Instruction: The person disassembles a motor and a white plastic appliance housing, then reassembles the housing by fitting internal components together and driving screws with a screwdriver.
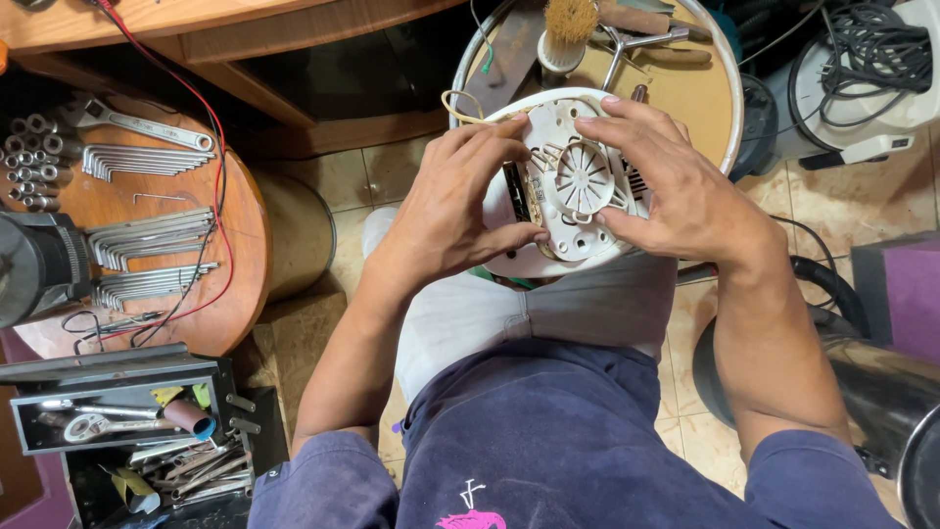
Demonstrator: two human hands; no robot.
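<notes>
the round wooden table [59,201] at the left carries rows of hex keys [147,240], a wrench [137,125] and a cluster of sockets [29,162], with red and black wires [211,147] running across it. a second round table [705,93] at the top holds a brush [566,34]. an open toolbox [117,411] sits at the lower left. the white round appliance base [573,186] rests over the person's lap, in front of the second table, underside up, with a ribbed fan disc [585,178] at its centre. the left hand [446,211] grips the left edge, fingers curled over the rim and thumb pressed underneath. the right hand [676,191] clasps the right side, fingers spread across the top.
</notes>
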